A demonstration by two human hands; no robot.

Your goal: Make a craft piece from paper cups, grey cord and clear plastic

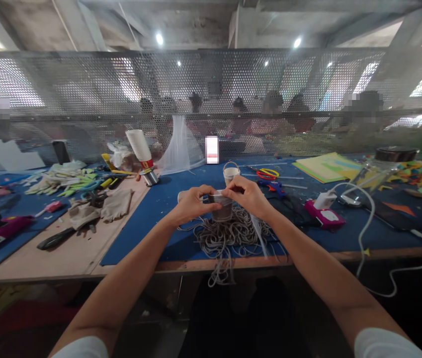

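Both of my hands meet over a small cup (222, 209) wrapped in grey cord, held above a heap of grey cord (229, 236) on the blue mat (166, 199). My left hand (192, 203) grips the cup's left side with its fingers closed. My right hand (246, 195) pinches at the cup's rim from the right. A strand of cord hangs over the table's front edge. Behind my hands stands a small white cup with a handle (230, 173).
A stack of paper cups (140, 147), scissors with red and yellow handles (265, 173), a blue glue gun (272, 188), a pink glue gun (324, 215) with a white cable, coloured paper (326, 166) and gloves (116, 205) lie around. Other people sit behind a perforated metal screen (211, 94).
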